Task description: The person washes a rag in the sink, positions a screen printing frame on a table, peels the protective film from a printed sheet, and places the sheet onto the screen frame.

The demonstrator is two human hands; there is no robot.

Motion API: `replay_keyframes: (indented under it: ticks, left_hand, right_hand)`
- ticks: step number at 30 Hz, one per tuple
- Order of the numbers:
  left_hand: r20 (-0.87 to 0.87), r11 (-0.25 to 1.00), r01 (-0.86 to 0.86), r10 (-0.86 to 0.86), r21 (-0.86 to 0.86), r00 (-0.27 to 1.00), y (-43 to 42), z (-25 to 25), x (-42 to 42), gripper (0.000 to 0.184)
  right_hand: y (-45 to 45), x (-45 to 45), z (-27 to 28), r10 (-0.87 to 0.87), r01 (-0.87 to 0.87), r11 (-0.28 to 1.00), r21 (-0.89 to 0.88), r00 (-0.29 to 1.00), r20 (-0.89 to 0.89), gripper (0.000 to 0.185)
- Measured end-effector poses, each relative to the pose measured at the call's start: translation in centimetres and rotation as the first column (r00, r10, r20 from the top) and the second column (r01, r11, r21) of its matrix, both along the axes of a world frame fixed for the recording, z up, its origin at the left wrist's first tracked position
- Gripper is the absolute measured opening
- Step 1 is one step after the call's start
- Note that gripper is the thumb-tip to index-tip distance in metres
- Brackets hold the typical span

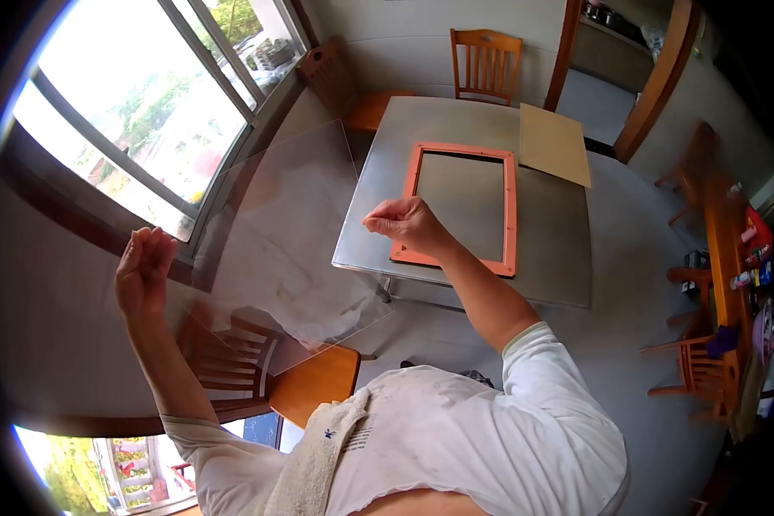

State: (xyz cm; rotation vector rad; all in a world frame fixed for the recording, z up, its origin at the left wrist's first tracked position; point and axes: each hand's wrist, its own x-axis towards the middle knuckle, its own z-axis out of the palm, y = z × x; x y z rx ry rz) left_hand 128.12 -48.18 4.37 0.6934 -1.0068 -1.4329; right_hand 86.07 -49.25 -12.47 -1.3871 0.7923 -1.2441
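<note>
A large clear sheet [275, 215], glass or plastic, is held up tilted in front of the window side, left of the table. My right hand [411, 228] is closed, with thumb and fingers pinching its right edge above the table's near left corner. On the far left, my left hand [146, 271] is raised with its fingers curled in at the sheet's left edge; the edge itself is faint there. A whitish patch shows low in the sheet, and I cannot tell whether it is a reflection. An orange-pink rectangular frame [509, 206] lies flat on the grey metal table [559, 249].
A tan board [555, 142] lies at the table's far right corner, slightly past the edge. Wooden chairs stand behind the table [488, 64] and below the sheet [314, 383]. Windows [138, 103] line the left. A cluttered wooden shelf [721, 284] stands right.
</note>
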Motion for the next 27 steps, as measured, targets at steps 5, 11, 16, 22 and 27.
replay_keyframes:
  ticks: [5, 11, 16, 22, 27]
  left_hand:
    - [-0.008, 0.999, 0.007, -0.007, 0.041, 1.0, -6.2, -1.8, -1.6, 0.018]
    - [0.058, 0.999, 0.043, -0.042, -0.009, 0.997, -12.3, -1.5, -8.2, 0.022]
    - [0.192, 0.97, 0.201, -0.174, -0.133, 0.966, -17.8, 0.8, -14.3, 0.04]
    - [0.205, 0.972, 0.207, -0.181, -0.114, 0.962, -19.4, 0.5, -24.2, 0.035]
    - [0.336, 0.979, 0.194, -0.204, 0.063, 0.92, -21.8, -5.7, -30.1, 0.032]
  right_hand:
    - [-1.3, -1.5, -1.8, -0.097, 0.096, 0.995, -0.021, 0.995, -0.037, 0.014]
    - [-2.3, -5.6, 0.1, -0.22, 0.22, 0.974, 0.053, 0.975, -0.009, 0.016]
    - [-4.1, -12.4, 2.8, -0.306, 0.31, 0.95, -0.043, 0.949, 0.08, 0.014]
    - [-7.4, -21.4, 5.3, -0.354, 0.37, 0.925, -0.089, 0.922, 0.157, 0.013]
    - [-10.7, -27.6, 4.2, -0.403, 0.41, 0.912, -0.013, 0.9, 0.17, 0.012]
